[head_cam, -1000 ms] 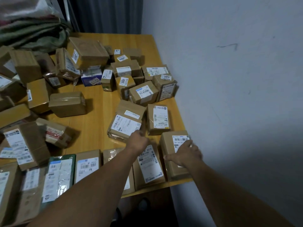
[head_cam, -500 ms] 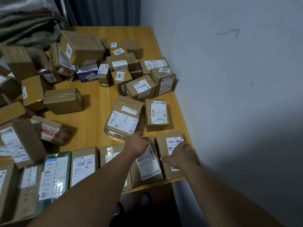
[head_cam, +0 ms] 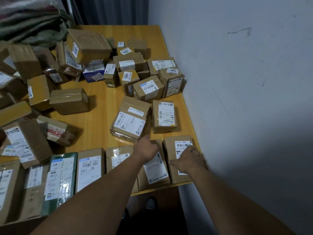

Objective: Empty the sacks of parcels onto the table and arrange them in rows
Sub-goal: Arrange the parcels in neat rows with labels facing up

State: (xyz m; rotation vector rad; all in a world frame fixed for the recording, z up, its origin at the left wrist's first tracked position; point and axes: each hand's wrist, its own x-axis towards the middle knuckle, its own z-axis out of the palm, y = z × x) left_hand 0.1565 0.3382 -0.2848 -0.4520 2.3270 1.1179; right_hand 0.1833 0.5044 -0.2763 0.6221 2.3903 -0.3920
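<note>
Labelled brown parcels: neat flat front row, jumbled heap behind on table.

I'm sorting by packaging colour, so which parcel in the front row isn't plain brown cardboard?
The dark green parcel with a shiny taped white label, lying between two brown cardboard boxes left of the left hand; the others are brown.

One table, two hands, more parcels than I can count.

From my seat I count seven parcels in the front row, six brown and one green parcel. Behind it lie two loose parcels. In the heap further back I see one blue box, but the brown ones overlap too much for a sure count. There is one table, one left hand and one right hand. I cannot count the bunched sacks.
</note>
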